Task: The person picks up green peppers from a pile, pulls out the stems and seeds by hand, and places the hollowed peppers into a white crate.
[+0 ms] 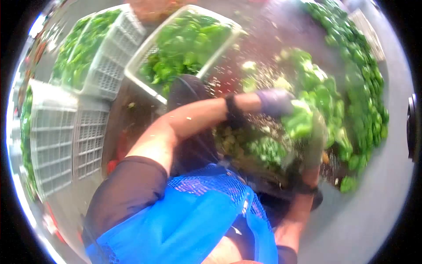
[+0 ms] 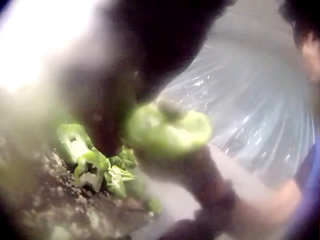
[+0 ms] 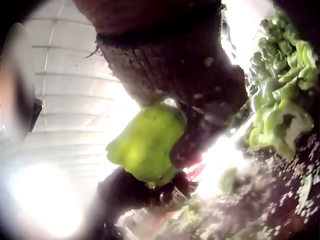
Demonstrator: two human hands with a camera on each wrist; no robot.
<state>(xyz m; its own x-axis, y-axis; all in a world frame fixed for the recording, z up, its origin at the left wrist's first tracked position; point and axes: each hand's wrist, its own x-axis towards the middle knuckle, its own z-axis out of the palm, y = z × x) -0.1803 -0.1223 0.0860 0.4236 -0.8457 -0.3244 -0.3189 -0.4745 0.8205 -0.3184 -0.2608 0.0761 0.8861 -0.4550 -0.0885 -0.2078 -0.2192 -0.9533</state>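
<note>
Between the two gloved hands is a green pepper (image 1: 299, 121), pale and slightly blurred. My left hand (image 1: 277, 103), in a lilac-white glove, is at its upper left, and the left wrist view shows that dark glove (image 2: 112, 75) gripping the pepper (image 2: 167, 132). My right hand (image 1: 317, 136) holds the pepper from the other side. In the right wrist view the right glove (image 3: 175, 75) curls round the pepper (image 3: 150, 142), with the left hand (image 3: 142, 190) below it. Cut green peppers (image 1: 323, 97) lie just beyond the hands.
A white crate (image 1: 147, 79) of green peppers stands at upper left, with more crates (image 1: 105, 66) further left. Whole peppers (image 1: 369, 88) form a long row along the right edge. Seeds and pale scraps (image 1: 268, 152) litter the surface near the hands.
</note>
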